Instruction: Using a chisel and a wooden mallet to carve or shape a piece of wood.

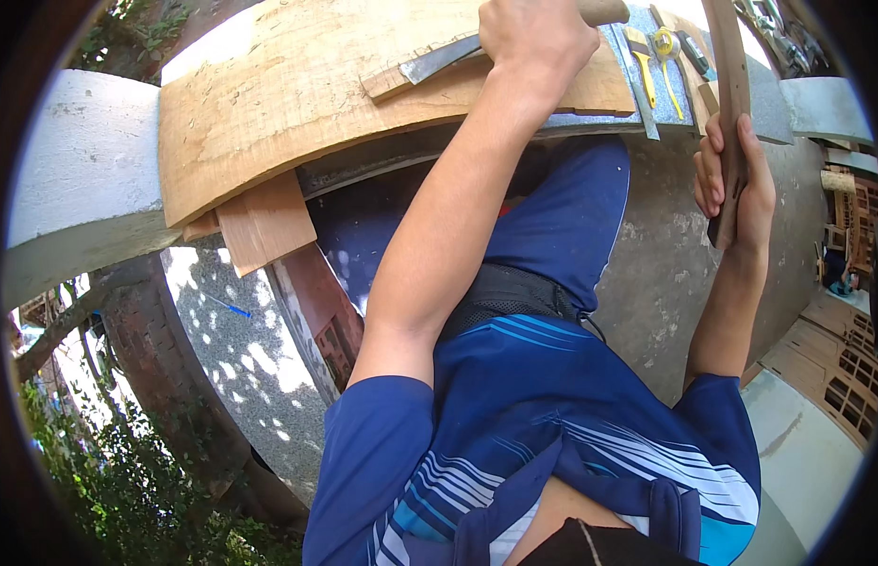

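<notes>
My left hand [538,42] is closed round a chisel, its blade [441,61] pointing left and its wooden handle end [606,11] sticking out on the right. The blade's tip rests at a narrow strip of wood [387,85], which lies on a large light wooden board [269,113]. My fist hides part of the strip. Off to the right, my right hand [752,184] is wrapped round a long dark wooden bar [731,85], held upright beside the bench; its upper end runs out of the picture.
Right of the board lie a metal ruler [639,94], a yellow-handled brush [641,68], a yellow tape measure [665,43] and a dark cutter-like tool [695,57]. Wood pieces [266,222] stick out under the board. Carved brown panels [849,368] stand at far right.
</notes>
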